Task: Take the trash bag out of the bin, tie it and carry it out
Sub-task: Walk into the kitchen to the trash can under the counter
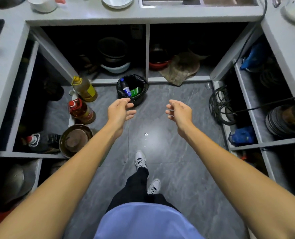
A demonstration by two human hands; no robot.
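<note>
A small round bin lined with a black trash bag stands on the grey floor in front of the shelf divider. Inside it I see a blue-capped bottle and a green packet. My left hand hovers just in front of the bin's near rim, fingers curled and apart, holding nothing. My right hand is stretched out to the right of the bin, well apart from it, fingers loosely bent and empty.
Two oil bottles and a round metal pan stand left of the bin. A coil of black cable lies at the right. Open shelves with pots ring the floor. My feet stand behind.
</note>
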